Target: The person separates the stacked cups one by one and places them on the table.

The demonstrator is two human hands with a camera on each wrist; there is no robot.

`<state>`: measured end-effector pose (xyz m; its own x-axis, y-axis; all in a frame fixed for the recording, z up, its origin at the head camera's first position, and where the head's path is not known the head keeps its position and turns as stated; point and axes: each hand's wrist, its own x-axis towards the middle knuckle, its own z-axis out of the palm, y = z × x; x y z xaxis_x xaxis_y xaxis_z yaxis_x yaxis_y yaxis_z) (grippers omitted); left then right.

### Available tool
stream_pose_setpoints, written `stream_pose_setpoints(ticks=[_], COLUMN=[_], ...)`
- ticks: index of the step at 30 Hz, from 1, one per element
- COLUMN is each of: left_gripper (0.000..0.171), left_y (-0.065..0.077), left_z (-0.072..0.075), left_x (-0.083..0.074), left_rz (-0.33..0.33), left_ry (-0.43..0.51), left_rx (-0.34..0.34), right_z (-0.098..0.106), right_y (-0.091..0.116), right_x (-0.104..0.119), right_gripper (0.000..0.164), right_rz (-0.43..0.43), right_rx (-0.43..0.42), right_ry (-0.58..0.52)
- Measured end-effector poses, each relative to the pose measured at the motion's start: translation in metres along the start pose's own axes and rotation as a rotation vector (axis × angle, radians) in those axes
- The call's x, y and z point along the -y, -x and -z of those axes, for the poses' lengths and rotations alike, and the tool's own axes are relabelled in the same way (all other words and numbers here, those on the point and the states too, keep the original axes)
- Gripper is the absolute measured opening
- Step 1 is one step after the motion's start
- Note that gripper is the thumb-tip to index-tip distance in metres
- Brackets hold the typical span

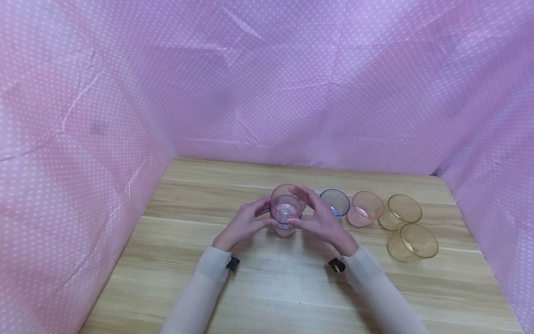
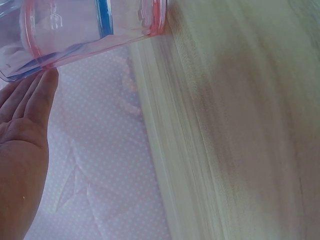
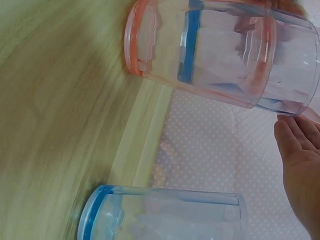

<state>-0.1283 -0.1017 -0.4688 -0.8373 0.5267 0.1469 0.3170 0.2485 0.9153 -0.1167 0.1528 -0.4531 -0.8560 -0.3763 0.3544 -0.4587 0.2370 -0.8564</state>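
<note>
A stack of nested clear plastic cups [image 1: 286, 204] stands upright near the middle of the table. It has a pink rim on top, a blue rim below that and a pink cup at the bottom. My left hand [image 1: 246, 222] holds its left side, thumb in front and fingers at the side and behind. From the right, my right hand [image 1: 323, 220] grips the same stack, also with the thumb in front. The right wrist view shows the pink bottom cup [image 3: 165, 55] touching the wood, with a blue base ring [image 3: 189, 45] inside it.
Right of the stack stand a blue-rimmed cup [image 1: 335, 200], a pink cup [image 1: 365, 208] and two yellow cups, one farther back [image 1: 400, 211] and one nearer [image 1: 413, 243]. Pink dotted cloth [image 1: 258, 93] surrounds the wooden table [image 1: 275, 297].
</note>
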Motion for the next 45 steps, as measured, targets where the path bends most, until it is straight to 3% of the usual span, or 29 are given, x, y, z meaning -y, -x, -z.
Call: stream_pose_setpoints(ticks=[28,38,45], left_gripper=[0.071,0.070,0.071], left_y=[0.000,-0.001,0.000], left_z=[0.000,0.000,0.000], left_x=[0.000,-0.002,-0.004], left_rz=[0.022,0.029,0.044], left_ry=[0.022,-0.009,-0.010], left_rx=[0.002,-0.005,-0.001], right_z=[0.014,0.021,0.026], right_y=[0.004,0.009,0.012], right_x=[0.026,0.032,0.033], right_gripper=[0.085,0.087,0.089], right_rz=[0.059,0.067,0.138], right_rx=[-0.089,-0.130,-0.162], right_ry=[-0.021,-0.028,-0.029])
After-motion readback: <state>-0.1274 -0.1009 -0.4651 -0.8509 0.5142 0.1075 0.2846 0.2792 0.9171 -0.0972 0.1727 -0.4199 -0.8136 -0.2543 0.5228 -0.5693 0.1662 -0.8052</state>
